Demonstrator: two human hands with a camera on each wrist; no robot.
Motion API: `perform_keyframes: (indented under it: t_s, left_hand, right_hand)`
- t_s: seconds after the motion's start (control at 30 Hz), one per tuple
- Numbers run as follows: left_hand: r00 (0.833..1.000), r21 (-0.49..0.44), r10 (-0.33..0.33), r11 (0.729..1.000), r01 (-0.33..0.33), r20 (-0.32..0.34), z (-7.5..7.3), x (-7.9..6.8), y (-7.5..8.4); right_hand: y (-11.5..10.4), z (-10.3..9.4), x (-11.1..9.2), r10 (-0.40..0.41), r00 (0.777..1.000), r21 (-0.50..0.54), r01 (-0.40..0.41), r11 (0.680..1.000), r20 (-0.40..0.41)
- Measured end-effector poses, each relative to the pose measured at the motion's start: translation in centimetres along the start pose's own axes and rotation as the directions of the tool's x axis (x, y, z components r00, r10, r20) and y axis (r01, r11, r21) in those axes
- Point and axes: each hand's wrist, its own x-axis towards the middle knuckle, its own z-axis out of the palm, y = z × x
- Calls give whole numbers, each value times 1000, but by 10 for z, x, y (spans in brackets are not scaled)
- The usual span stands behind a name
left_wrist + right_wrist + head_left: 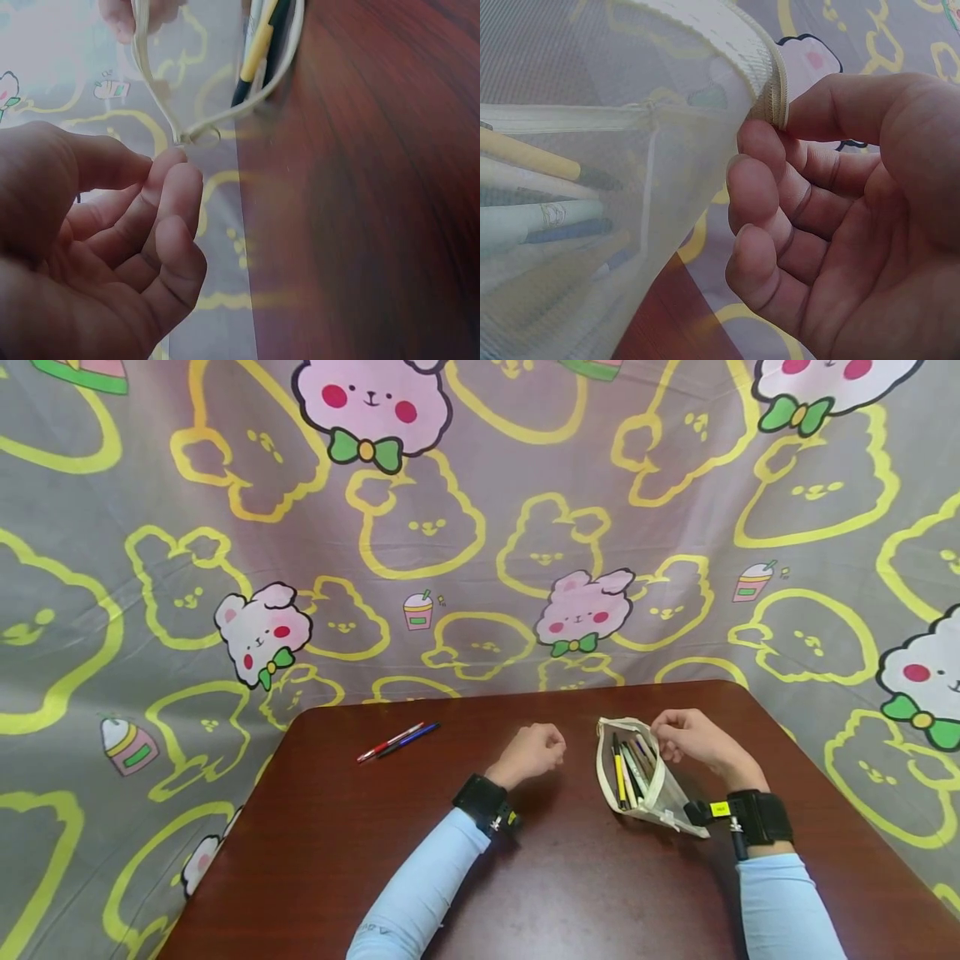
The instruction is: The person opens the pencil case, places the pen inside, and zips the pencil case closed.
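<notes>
A translucent cream mesh pencil pouch (670, 795) stands tilted on the table with its zippered mouth spread wide. Inside it lie several pens (621, 777), among them a yellow one and pale green and white ones. My right hand (697, 743) pinches the zipper edge (775, 82) between thumb and forefinger at the pouch's right side. Left of the pouch, a short gap away, my left hand (528, 753) hovers with loosely bent fingers and nothing in them. In the left wrist view its thumb tip (139, 166) meets the forefinger.
A red-and-white pen (390, 743) and a blue pen (409, 739) lie side by side at the back left of the brown table (337, 852). A patterned grey cloth (480, 568) hangs behind the table and along its sides.
</notes>
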Motion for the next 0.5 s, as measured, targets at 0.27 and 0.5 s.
perform_keyframes:
  t_s: [0.27,0.5]
  left_hand:
    - [999,81,5,997,-3,-35,-19,-3,-20]
    - [999,108,-17,994,21,-37,-39,-5,-38]
  right_hand:
    - [0,1,-1,10,1000,-7,-10,1000,-2]
    - [0,0,1,6,1000,-6,-6,1000,-6]
